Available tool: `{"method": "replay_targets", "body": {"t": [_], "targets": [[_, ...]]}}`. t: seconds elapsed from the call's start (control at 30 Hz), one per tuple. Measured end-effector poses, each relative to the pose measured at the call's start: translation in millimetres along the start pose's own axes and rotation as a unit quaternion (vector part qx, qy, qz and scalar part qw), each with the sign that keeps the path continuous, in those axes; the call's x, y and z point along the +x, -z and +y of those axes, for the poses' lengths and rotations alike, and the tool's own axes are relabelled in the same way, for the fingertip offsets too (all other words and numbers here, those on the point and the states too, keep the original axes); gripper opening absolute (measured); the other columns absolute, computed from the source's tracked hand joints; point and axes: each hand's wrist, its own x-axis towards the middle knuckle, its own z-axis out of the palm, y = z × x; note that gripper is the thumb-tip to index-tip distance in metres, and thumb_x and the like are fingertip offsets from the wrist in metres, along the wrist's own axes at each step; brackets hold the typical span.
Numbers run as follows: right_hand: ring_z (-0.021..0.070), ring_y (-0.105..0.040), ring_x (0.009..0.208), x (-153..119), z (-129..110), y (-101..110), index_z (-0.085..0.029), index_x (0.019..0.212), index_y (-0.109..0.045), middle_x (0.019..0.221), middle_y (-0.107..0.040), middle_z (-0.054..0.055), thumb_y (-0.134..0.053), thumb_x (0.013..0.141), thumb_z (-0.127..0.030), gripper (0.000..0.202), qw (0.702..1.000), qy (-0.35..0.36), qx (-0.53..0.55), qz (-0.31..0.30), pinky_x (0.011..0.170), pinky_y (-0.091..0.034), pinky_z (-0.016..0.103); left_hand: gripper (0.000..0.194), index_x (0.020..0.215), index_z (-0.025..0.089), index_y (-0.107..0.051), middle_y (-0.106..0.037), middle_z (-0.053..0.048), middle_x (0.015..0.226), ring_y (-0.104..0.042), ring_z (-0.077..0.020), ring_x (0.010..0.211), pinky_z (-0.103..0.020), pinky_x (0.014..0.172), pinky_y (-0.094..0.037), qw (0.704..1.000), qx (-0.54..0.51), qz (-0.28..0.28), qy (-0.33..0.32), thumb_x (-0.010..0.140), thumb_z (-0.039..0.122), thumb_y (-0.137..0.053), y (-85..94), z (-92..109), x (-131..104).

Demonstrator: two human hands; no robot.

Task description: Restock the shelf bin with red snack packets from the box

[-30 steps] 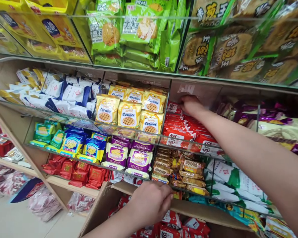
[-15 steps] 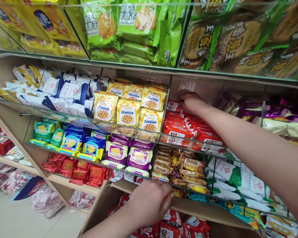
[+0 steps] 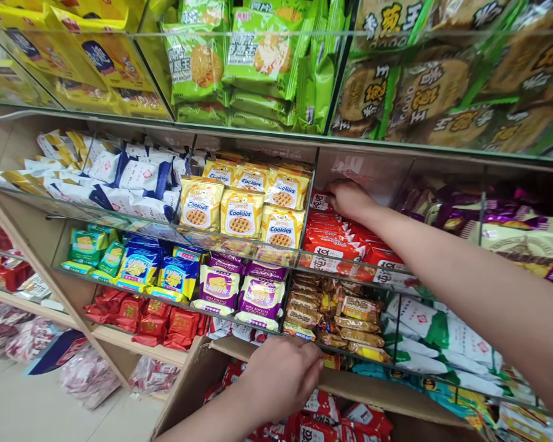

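My right hand [image 3: 349,199] reaches into a compartment of the middle shelf, its fingers closed on a red snack packet [image 3: 321,201] at the back left of the compartment. Rows of similar red packets [image 3: 332,236] lie just below it. My left hand [image 3: 283,376] is curled at the far edge of an open cardboard box [image 3: 364,388], fingers wrapped at the flap; the fingertips are partly hidden. Loose red packets [image 3: 320,430] fill the box beneath that hand.
Yellow cookie packets [image 3: 242,215] stand in the compartment to the left, behind a clear front panel. Brown biscuit packs [image 3: 359,316] sit on the shelf below. A glass shelf edge [image 3: 258,130] runs above my right hand. Purple-and-cream packs [image 3: 525,236] lie right of my forearm.
The view has shifted slightly, so the shelves appear a little lower and to the right. My right hand keeps hold of the red packet, and my left hand stays at the box edge.
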Motion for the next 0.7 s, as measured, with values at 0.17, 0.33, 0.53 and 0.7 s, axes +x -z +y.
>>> {"method": "replay_targets", "body": {"t": [0.17, 0.33, 0.53, 0.7], "targets": [[0.0276, -0.050, 0.106, -1.2, -1.9, 0.3, -0.011, 0.105, -0.061, 0.110, -0.060, 0.015, -0.050, 0.077, -0.020, 0.032, 1.000, -0.007, -0.005, 0.006, 0.090, -0.038, 0.036, 0.024, 0.084, 0.021, -0.054, -0.064, -0.001, 0.073, -0.062, -0.0179, 0.067, -0.026, 0.058, -0.043, 1.000, 0.011, 0.005, 0.000, 0.090, 0.028, -0.032, -0.7, 0.0, -0.8], [0.0246, -0.053, 0.103, -1.5, -3.2, -1.2, -0.012, 0.104, -0.061, 0.108, -0.062, 0.014, -0.046, 0.079, -0.018, 0.030, 1.000, -0.009, -0.004, 0.004, 0.089, -0.039, 0.033, 0.023, 0.083, 0.021, -0.054, -0.064, -0.001, 0.073, -0.062, -0.0176, 0.068, -0.026, 0.058, -0.043, 1.000, 0.011, 0.009, -0.001, 0.089, 0.027, -0.032, -1.6, -0.6, -1.1], [0.0261, -0.054, 0.101, -2.4, -2.7, 0.3, -0.013, 0.102, -0.061, 0.108, -0.062, 0.013, -0.049, 0.075, -0.018, 0.030, 1.000, 0.008, -0.004, 0.000, 0.087, -0.040, 0.034, 0.023, 0.087, 0.021, -0.055, -0.065, -0.002, 0.075, -0.062, -0.0177, 0.069, -0.026, 0.061, -0.044, 1.000, 0.000, 0.008, 0.001, 0.089, 0.027, -0.033, -1.3, 0.1, -1.4], [0.0275, -0.050, 0.107, -4.5, -3.5, 0.4, -0.012, 0.106, -0.060, 0.110, -0.060, 0.013, -0.044, 0.078, -0.018, 0.033, 1.000, 0.007, 0.002, 0.012, 0.090, -0.038, 0.037, 0.025, 0.091, 0.021, -0.057, -0.065, -0.003, 0.077, -0.062, -0.0180, 0.070, -0.027, 0.062, -0.045, 1.000, -0.013, 0.004, 0.000, 0.090, 0.026, -0.032, -2.5, 0.3, -1.2]]}}
